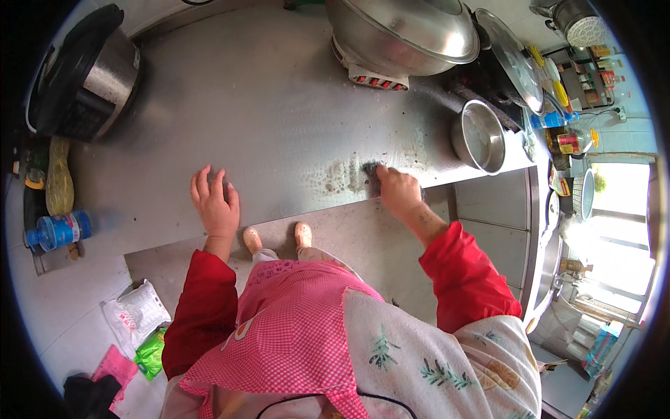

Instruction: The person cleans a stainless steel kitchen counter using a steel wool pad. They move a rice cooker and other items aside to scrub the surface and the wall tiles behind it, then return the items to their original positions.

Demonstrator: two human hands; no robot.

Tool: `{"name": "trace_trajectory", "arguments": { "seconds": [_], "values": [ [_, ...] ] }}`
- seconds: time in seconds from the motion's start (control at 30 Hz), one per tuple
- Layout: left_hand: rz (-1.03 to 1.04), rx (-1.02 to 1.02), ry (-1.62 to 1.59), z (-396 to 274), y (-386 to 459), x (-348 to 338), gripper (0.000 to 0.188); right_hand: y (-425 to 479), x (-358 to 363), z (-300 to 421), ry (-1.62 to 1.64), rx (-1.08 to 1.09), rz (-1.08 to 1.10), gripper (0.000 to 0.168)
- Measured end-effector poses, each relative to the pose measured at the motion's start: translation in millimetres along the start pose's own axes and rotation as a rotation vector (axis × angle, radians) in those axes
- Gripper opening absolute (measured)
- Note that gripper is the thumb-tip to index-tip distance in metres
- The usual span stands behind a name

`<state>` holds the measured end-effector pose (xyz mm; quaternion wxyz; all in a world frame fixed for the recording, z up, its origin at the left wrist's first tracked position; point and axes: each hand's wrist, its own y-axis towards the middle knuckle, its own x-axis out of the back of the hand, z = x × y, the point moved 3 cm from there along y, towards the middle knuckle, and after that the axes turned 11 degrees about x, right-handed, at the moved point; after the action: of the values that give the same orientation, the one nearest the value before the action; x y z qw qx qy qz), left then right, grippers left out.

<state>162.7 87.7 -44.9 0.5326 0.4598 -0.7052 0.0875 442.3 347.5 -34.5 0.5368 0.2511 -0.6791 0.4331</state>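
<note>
My right hand (399,191) is closed on a dark scouring pad (372,168), pressed to the stainless steel countertop (251,115) near its front edge. Wet, brownish spots and dark specks lie on the steel around the pad. My left hand (213,196) rests at the counter's front part, fingers spread, holding nothing. To the right of my right hand stands a stainless steel bowl (457,137) with something pale or liquid in it, which I cannot make out.
A large lidded metal wok (403,36) with red switches below it stands at the back. At the left are a rice cooker (107,78), a squash (59,180) and a blue-labelled plastic bottle (63,230). A glass-lidded pan (515,63) is at the right. Bags (138,314) lie on the floor.
</note>
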Motion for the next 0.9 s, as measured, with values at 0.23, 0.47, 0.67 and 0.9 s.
{"name": "trace_trajectory", "arguments": {
  "seconds": [0.23,0.47,0.67,0.9],
  "values": [
    [0.019,-0.003,0.009,4,-2,-1,0.030,22,18,-14,0.040,-0.103,0.053,0.024],
    [0.007,-0.016,-0.009,3,-2,-1,0.029,32,16,-77,-0.005,-0.182,0.007,0.023],
    [-0.011,-0.040,-0.023,6,-5,-1,0.029,31,30,70,0.142,0.034,-0.011,0.020],
    [-0.003,-0.057,-0.025,3,-2,-2,0.028,-9,6,-73,0.203,-0.366,-0.081,0.022]
  ]
}}
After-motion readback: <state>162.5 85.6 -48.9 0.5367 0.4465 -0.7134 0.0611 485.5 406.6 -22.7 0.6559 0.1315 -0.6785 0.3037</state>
